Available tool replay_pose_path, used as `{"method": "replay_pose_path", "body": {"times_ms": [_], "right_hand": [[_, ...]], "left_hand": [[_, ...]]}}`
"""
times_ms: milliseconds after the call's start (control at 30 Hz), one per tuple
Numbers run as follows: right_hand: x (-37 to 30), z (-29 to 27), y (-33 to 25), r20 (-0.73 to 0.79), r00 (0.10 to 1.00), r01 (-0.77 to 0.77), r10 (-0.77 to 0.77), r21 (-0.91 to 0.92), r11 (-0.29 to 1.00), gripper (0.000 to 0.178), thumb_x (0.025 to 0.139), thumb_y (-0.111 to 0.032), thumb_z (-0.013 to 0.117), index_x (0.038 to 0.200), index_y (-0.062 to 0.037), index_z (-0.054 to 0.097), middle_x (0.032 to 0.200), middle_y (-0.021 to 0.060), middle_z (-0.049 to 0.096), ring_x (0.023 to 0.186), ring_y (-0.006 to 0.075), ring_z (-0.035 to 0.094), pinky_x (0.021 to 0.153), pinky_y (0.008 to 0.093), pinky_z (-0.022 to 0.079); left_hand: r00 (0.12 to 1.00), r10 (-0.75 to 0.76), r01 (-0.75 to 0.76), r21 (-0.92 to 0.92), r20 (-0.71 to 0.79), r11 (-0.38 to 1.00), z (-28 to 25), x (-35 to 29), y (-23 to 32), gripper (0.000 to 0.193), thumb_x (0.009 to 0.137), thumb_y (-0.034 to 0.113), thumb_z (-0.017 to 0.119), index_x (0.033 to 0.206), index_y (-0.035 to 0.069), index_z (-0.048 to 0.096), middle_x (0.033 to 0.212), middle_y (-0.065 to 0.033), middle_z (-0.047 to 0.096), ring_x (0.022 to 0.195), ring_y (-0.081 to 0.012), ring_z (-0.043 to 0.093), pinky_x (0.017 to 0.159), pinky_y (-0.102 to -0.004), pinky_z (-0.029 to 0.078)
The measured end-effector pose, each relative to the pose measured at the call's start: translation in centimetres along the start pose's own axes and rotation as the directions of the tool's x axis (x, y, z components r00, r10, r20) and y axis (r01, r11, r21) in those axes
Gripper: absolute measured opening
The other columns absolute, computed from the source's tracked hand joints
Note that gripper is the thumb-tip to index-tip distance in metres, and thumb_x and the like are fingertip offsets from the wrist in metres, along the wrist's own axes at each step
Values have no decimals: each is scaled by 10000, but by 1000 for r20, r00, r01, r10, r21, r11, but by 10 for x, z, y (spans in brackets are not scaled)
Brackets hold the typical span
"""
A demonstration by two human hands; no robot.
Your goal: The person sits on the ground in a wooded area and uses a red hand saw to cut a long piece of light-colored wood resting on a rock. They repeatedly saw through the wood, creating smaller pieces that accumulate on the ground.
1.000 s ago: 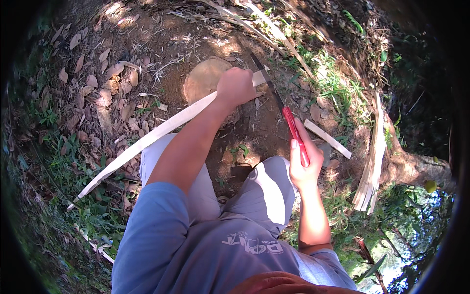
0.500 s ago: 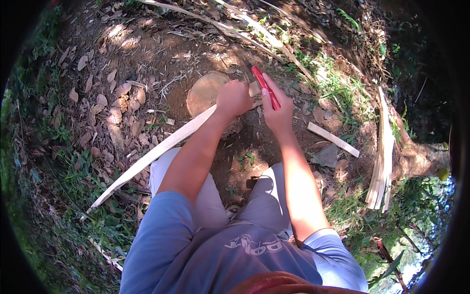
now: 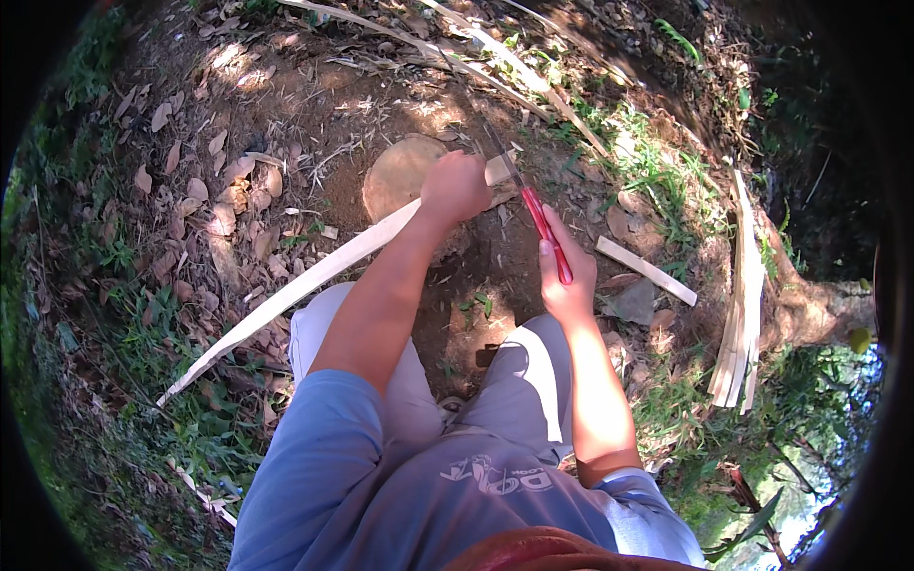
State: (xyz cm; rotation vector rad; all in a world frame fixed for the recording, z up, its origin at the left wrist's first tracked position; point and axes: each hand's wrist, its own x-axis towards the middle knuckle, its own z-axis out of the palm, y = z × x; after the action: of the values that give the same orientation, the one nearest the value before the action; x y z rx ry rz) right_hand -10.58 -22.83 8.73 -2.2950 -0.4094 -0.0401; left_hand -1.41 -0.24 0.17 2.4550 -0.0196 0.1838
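Observation:
My left hand [image 3: 456, 187] is closed around a long pale wooden strip [image 3: 309, 277], just at the right of a round-topped stump [image 3: 396, 179]. From that fist the strip runs down to the lower left, and its short end shows on the other side. In my right hand [image 3: 569, 270] is the red handle [image 3: 546, 233] of a long-bladed tool. Its thin dark blade [image 3: 493, 140] points up and away, crossing the strip's short end beside my left hand. Whether the blade is toothed or smooth I cannot tell.
Several long pale strips [image 3: 509, 59] lie on the ground ahead. A bundle of strips [image 3: 738, 305] leans at the right, near a root [image 3: 819, 309]. A short cut piece [image 3: 646, 270] and a grey stone [image 3: 632, 302] are right of my hand. Dry leaves [image 3: 224, 219] cover the left ground.
My right hand has drawn the red-handled tool back toward me and a little right, so its blade now crosses the strip's end. My left hand stays nearly still on the strip.

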Motion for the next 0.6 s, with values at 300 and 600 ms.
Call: {"method": "replay_pose_path", "body": {"times_ms": [300, 600], "right_hand": [[-136, -86, -7, 2, 995, -102, 103, -153, 983, 472, 1028, -129, 647, 1478, 12, 649, 1045, 180, 812, 657, 108, 689, 633, 286, 546], [-158, -116, -68, 5, 997, -81, 82, -119, 990, 509, 927, 28, 665, 1435, 57, 671, 764, 79, 716, 518, 70, 537, 531, 267, 465]], "left_hand": [[1000, 17, -17, 22, 2, 1000, 5, 2, -2, 261, 806, 152, 701, 1019, 11, 755, 1002, -219, 758, 1034, -407, 731, 934, -520, 591], [999, 29, -28, 21, -22, 999, 5, 0, -1, 241, 789, 152, 705, 971, -1, 740, 948, -234, 755, 965, -423, 740, 894, -536, 588]]}}
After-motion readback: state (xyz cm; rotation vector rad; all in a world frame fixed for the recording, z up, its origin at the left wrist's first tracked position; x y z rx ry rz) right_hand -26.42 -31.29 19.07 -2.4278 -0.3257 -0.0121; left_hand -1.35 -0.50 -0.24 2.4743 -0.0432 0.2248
